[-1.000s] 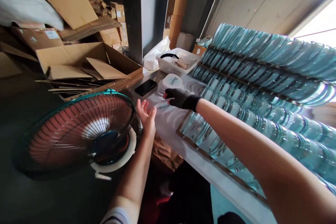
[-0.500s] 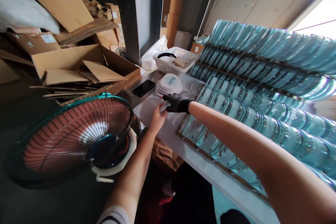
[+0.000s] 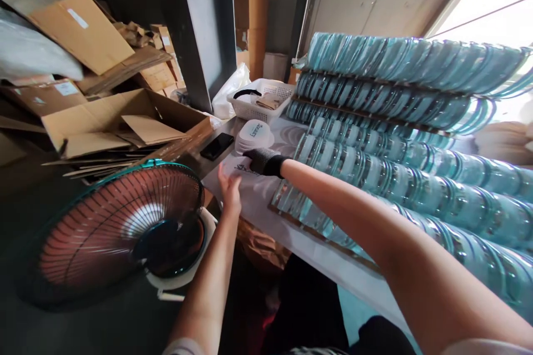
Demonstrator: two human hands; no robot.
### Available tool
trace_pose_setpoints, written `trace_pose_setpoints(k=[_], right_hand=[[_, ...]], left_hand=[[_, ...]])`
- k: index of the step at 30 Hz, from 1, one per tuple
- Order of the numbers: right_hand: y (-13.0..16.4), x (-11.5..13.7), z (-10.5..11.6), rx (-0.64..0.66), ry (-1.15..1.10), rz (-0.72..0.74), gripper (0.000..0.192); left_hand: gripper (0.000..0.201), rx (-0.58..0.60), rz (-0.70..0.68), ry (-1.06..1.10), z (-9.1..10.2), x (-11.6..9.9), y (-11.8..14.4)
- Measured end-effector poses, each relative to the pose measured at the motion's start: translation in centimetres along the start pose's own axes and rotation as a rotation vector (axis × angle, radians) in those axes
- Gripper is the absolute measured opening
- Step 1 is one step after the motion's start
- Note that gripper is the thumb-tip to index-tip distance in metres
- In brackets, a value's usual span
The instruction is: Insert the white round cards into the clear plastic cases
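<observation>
My left hand (image 3: 230, 189) is bare, with its fingers apart at the near left edge of a white printed card (image 3: 239, 164). Whether the fingertips touch the card is hard to make out. A dark dotted glove covers my right hand (image 3: 264, 161), whose fingers are closed on the card's right side. Dark lettering shows on the card beside the glove. Just beyond lies a stack of rounded white cards (image 3: 255, 132), the top one printed with dark letters. Both hands are over the pale table (image 3: 266, 213).
Rows of clear glass dishes (image 3: 400, 150) fill the right side. Behind the stack are a white basket (image 3: 260, 110) and a black phone (image 3: 217, 146). A large fan (image 3: 120, 227) stands at left, near an open cardboard box (image 3: 125, 116). A pillar (image 3: 208, 28) rises behind.
My left hand has drawn away from the right and its fingers have spread. The card, folded or edge-on between the hands before, now shows its printed face. The view has shifted slightly right.
</observation>
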State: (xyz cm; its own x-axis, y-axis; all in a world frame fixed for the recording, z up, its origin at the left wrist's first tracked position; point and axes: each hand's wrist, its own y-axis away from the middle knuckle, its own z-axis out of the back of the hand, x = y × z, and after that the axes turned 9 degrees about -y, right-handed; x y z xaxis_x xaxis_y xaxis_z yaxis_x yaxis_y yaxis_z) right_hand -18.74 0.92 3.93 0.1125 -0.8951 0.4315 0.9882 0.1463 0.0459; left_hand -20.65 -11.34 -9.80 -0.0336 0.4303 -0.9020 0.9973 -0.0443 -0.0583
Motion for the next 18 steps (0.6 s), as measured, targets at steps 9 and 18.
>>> trace_pose_setpoints(k=[9, 18], right_hand=[[-0.6, -1.9, 3.3, -0.157, -0.204, -0.119, 0.032], [-9.3, -5.8, 3.8, -0.186, 0.113, -0.304, 0.056]], left_hand=[[0.046, -0.042, 0.059, 0.134, 0.0, 0.4, 1.6], [0.034, 0.223, -0.342, -0.588, 0.7, 2.7, 0.1]])
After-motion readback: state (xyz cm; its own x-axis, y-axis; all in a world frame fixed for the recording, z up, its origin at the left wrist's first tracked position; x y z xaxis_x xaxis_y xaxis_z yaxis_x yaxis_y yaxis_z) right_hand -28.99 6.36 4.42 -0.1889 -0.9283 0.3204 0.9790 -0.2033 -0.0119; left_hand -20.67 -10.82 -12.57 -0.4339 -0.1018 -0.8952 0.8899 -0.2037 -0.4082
